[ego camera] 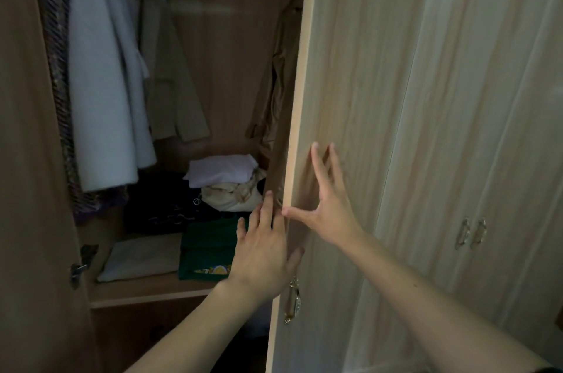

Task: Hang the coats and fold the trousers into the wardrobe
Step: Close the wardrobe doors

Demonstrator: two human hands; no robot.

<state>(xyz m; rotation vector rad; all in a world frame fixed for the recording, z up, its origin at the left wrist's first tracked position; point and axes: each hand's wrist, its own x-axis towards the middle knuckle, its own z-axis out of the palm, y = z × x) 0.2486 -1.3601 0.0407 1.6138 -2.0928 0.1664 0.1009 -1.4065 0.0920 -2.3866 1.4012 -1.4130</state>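
The wardrobe stands open in front of me. A pale grey-white coat [103, 83] hangs at the left, a beige coat [173, 92] behind it, and a tan coat [280, 83] at the right, partly hidden by the right door [350, 67]. Folded clothes lie on the shelf [146, 290]: a white piece [222, 170], a cream one [234, 194], dark ones [164, 205], a green one [207, 247]. My left hand [262, 247] rests on the door's edge, fingers straight on its inner side and thumb on the outside. My right hand [326, 202] presses flat on the door's outer face, fingers spread.
The left door [33, 189] stands open with a metal catch [77, 270]. A patterned dark garment [58, 67] hangs at the far left. A brass handle [292, 299] hangs on the right door below my left hand. Two shut doors with handles [470, 232] stand to the right.
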